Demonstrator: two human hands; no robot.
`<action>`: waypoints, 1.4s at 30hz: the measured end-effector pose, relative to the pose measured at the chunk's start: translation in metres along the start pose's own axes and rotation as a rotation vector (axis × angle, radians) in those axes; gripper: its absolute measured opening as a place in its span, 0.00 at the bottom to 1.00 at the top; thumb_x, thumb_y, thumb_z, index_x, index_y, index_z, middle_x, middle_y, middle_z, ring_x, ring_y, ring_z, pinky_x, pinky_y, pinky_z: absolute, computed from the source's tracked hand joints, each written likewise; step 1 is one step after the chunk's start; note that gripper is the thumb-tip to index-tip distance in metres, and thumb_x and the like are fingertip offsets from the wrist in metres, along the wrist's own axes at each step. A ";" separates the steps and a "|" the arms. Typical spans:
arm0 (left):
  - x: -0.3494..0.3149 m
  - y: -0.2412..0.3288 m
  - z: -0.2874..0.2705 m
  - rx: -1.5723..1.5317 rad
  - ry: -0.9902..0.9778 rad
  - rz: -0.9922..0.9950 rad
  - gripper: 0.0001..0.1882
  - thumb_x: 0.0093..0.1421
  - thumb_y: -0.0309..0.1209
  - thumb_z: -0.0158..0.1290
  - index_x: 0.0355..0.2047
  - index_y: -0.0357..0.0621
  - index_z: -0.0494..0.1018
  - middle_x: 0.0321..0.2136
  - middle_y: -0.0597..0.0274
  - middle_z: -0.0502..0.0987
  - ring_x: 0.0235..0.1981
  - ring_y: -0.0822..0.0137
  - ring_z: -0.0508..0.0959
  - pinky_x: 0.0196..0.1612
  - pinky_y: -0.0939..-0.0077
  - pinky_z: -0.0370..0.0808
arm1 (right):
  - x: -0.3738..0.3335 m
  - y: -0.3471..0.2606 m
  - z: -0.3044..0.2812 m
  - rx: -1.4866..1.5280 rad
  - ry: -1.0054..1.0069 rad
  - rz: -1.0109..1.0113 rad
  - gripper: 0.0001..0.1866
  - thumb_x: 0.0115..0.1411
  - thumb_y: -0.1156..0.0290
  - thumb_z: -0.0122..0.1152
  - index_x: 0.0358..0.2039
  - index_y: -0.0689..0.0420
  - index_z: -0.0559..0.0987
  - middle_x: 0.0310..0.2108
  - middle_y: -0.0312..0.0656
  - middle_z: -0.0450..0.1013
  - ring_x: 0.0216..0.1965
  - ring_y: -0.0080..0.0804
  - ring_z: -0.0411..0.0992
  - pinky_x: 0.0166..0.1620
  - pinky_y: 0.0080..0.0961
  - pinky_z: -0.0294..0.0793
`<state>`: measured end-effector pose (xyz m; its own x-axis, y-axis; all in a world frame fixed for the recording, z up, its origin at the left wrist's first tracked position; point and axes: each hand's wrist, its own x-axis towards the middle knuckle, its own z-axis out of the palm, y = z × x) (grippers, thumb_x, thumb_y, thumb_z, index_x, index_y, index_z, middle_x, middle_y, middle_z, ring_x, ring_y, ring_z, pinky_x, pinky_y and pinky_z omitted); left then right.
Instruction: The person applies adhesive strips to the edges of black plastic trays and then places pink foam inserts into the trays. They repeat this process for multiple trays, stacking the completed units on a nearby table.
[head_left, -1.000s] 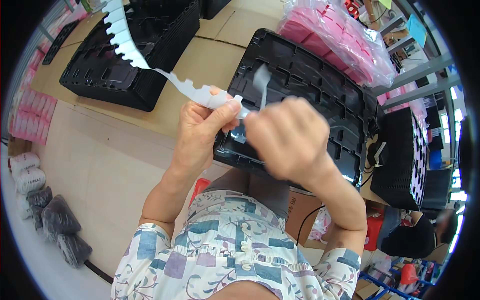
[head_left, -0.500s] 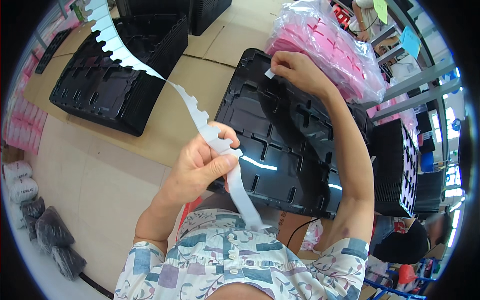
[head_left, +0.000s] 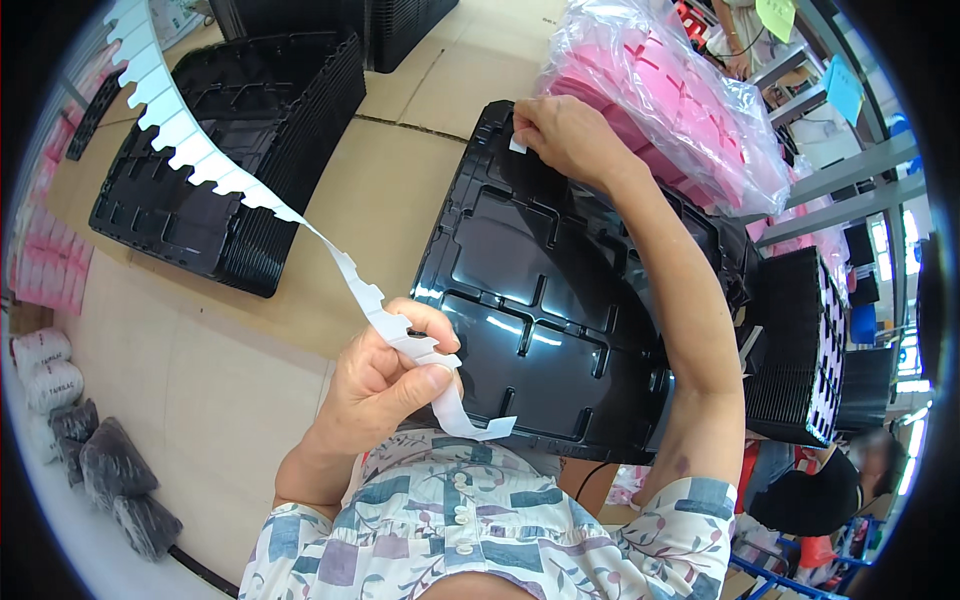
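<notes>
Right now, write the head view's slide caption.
Left hand holds a notched white strip; right hand pinches a white tab at a black tray.

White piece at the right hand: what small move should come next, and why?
Probably a gentle press of the small white piece onto the black tray: the right hand pinches it at the tray's far left corner, while the left hand holds the notched white strip. Whether the piece already touches the tray is unclear.

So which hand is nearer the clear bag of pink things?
The right hand: close beside the bag, over the black tray. The left hand, holding the white strip, is well away, near the shirt.
</notes>
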<state>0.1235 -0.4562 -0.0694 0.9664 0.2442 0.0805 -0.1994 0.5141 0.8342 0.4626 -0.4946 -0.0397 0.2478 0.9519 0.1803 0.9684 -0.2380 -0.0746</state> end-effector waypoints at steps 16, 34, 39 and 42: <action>-0.003 -0.004 0.000 0.017 0.015 0.059 0.09 0.66 0.23 0.51 0.46 0.37 0.68 0.31 0.61 0.77 0.33 0.75 0.78 0.38 0.81 0.74 | 0.003 -0.004 -0.003 0.035 0.050 -0.009 0.06 0.53 0.74 0.60 0.25 0.63 0.80 0.25 0.55 0.77 0.33 0.54 0.78 0.41 0.43 0.78; -0.005 -0.002 -0.001 0.028 0.006 0.049 0.09 0.65 0.22 0.53 0.45 0.37 0.69 0.29 0.61 0.78 0.30 0.75 0.78 0.34 0.82 0.74 | 0.004 -0.010 -0.002 -0.013 0.059 -0.032 0.06 0.52 0.74 0.59 0.27 0.64 0.78 0.26 0.56 0.77 0.33 0.54 0.78 0.41 0.44 0.78; -0.004 0.000 -0.001 0.036 0.000 0.037 0.09 0.65 0.23 0.53 0.45 0.38 0.69 0.28 0.61 0.78 0.30 0.75 0.79 0.33 0.82 0.74 | 0.002 -0.004 0.001 -0.103 0.076 -0.333 0.07 0.53 0.73 0.60 0.30 0.64 0.75 0.26 0.54 0.77 0.32 0.53 0.78 0.39 0.43 0.78; -0.003 -0.001 -0.001 0.027 -0.002 0.041 0.09 0.65 0.24 0.53 0.45 0.38 0.69 0.28 0.60 0.79 0.30 0.75 0.79 0.33 0.81 0.74 | 0.003 -0.006 0.003 -0.191 0.084 -0.239 0.08 0.54 0.72 0.60 0.30 0.63 0.73 0.26 0.52 0.77 0.31 0.52 0.77 0.36 0.41 0.78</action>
<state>0.1203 -0.4565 -0.0715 0.9579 0.2627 0.1159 -0.2343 0.4816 0.8445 0.4579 -0.4893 -0.0417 0.0065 0.9678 0.2516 0.9853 -0.0492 0.1638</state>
